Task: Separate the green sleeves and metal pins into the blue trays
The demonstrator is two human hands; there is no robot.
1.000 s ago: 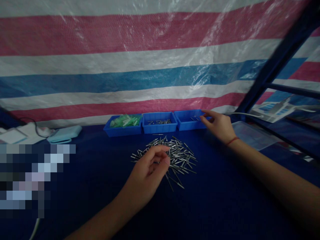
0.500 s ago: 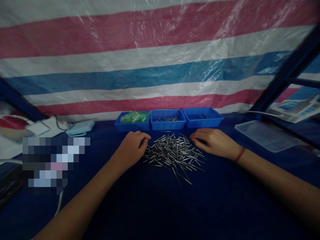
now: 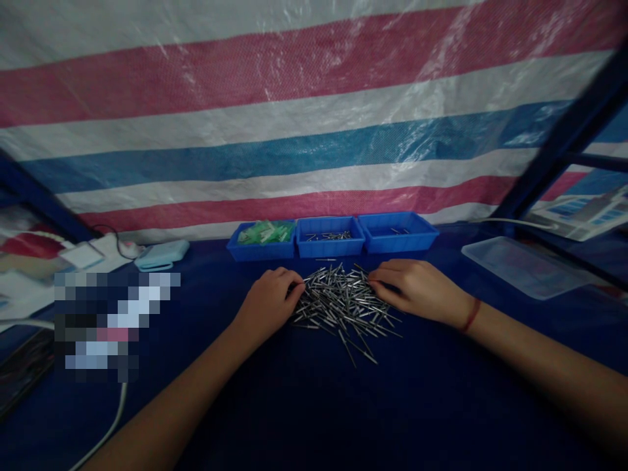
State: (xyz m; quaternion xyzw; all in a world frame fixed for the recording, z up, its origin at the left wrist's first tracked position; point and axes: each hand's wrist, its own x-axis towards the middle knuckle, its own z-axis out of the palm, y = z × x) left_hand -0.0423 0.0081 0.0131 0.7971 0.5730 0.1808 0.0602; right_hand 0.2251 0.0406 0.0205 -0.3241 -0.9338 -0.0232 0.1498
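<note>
A heap of thin silvery metal pins, which look like pop rivets (image 3: pixel 343 297), lies on the dark blue tabletop (image 3: pixel 314 405). At the heap's left edge, my left hand (image 3: pixel 272 297) has thumb and forefinger pinched together, touching the pins. Opposite it, my right hand (image 3: pixel 417 288) has thumb and fingertips drawn together at the right edge. Whatever sits between either hand's fingertips is too small to make out. Behind the heap stand a middle blue bin (image 3: pixel 328 246) with some pins and a right blue bin (image 3: pixel 400 243) with a few.
A left blue bin (image 3: pixel 260 252) holds green and clear plastic pieces (image 3: pixel 267 231). Farther right lies a translucent plastic lid (image 3: pixel 524 268). On the left are a light blue case (image 3: pixel 161 255), a white cable (image 3: pixel 120 405) and a dark phone-like device (image 3: pixel 24 373). A striped sheet (image 3: pixel 304 150) hangs behind.
Both hands have moved inward: my left hand slid right to the heap's left edge, its thumb and forefinger closing together. My right hand shifted slightly left and down. The heap's left side is narrower.
</note>
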